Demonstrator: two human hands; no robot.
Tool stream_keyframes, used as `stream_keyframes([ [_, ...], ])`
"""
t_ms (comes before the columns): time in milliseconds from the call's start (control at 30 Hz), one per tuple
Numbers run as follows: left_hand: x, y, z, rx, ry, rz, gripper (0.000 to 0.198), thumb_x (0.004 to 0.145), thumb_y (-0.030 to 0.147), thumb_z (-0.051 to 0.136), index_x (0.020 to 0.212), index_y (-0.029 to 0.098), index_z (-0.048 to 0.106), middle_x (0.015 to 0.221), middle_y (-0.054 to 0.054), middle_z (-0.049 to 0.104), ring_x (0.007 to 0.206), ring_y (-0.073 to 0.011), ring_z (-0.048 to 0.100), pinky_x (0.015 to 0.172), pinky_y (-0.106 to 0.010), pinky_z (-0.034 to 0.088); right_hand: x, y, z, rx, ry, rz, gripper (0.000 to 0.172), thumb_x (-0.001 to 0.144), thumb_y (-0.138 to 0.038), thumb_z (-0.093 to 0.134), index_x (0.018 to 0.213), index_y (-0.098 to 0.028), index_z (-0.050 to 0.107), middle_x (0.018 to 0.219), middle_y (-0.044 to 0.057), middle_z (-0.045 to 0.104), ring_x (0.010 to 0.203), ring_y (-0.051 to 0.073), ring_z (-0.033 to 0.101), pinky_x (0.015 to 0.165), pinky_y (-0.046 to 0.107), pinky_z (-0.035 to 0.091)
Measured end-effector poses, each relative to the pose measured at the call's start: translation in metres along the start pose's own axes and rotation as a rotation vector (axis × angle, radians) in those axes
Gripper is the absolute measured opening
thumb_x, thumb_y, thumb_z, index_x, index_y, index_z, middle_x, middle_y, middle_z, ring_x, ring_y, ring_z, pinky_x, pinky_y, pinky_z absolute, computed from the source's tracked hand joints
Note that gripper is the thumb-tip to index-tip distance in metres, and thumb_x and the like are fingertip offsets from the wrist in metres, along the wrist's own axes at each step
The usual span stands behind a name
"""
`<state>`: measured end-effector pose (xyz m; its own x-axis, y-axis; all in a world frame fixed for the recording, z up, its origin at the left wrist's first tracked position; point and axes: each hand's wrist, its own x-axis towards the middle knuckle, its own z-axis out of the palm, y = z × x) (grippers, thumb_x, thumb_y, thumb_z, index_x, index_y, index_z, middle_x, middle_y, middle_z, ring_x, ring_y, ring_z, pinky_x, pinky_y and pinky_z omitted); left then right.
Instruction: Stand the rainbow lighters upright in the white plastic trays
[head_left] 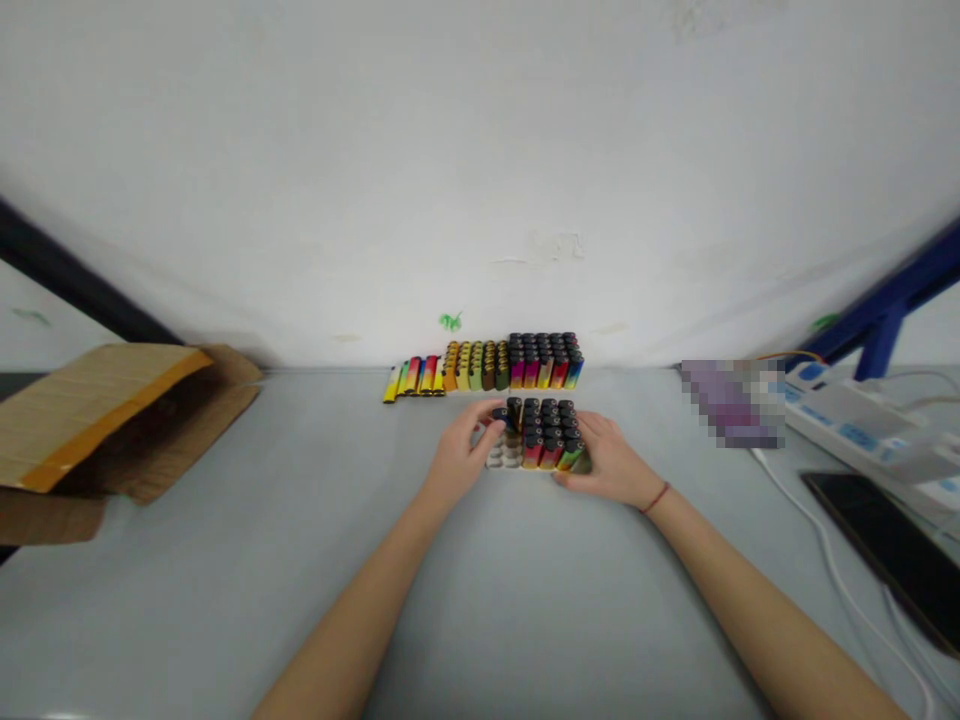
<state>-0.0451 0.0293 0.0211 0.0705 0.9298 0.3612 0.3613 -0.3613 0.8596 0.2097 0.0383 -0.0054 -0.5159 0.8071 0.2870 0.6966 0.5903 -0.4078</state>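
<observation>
A white tray (504, 462) with round holes stands in front of me, its right part filled with upright lighters (549, 452) that have black tops and coloured bodies. Several holes at the tray's front left hold nothing. My left hand (459, 448) is at the tray's left side, thumb and fingers pinched on a black-topped lighter (500, 413); most of its body is hidden by the fingers. Around the tray's right side curls my right hand (609, 462), thumb at the front corner and fingers along the far side, steadying tray and lighters.
Behind are upright black-topped lighters (546, 372), a yellow-topped group (476, 368) and several loose lighters (416, 378) lying against the wall. An open cardboard box (112, 420) stands left. On the right are a power strip (862, 425), a phone (892, 550) and a white cable (817, 530).
</observation>
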Motion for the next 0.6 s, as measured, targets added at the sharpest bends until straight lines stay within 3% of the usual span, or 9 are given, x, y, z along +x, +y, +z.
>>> stream_keyframes([
  [133,-0.0010,-0.0041,0.0007,0.055,0.061,0.041,0.020,0.088,0.029,0.060,0.106,0.024,0.068,0.098,-0.005,0.072,0.090,-0.0182,0.066,0.088,-0.031,0.049,0.0002,-0.0005,0.0001,0.004,0.000,0.003,0.073,0.073,-0.050,0.071,0.133,-0.015,0.051,0.134,0.019,0.058,0.122,0.037,0.054,0.104,0.054,0.040],
  [367,-0.0034,-0.0022,0.0000,0.120,0.027,0.138,0.017,0.091,0.028,0.056,0.100,0.025,0.070,0.105,-0.007,0.072,0.100,-0.0211,0.064,0.098,-0.037,0.047,0.0004,0.0001,-0.0002,0.014,-0.005,0.000,0.074,0.073,-0.050,0.070,0.134,-0.014,0.049,0.134,0.020,0.058,0.123,0.037,0.053,0.105,0.055,0.040],
  [600,-0.0030,-0.0040,-0.0010,0.162,0.037,0.229,0.017,0.093,0.025,0.055,0.102,0.023,0.069,0.105,-0.005,0.073,0.098,-0.0179,0.068,0.096,-0.032,0.051,0.0003,-0.0001,-0.0004,0.004,-0.005,0.003,0.073,0.072,-0.049,0.071,0.132,-0.012,0.051,0.133,0.020,0.059,0.122,0.037,0.054,0.105,0.053,0.040],
])
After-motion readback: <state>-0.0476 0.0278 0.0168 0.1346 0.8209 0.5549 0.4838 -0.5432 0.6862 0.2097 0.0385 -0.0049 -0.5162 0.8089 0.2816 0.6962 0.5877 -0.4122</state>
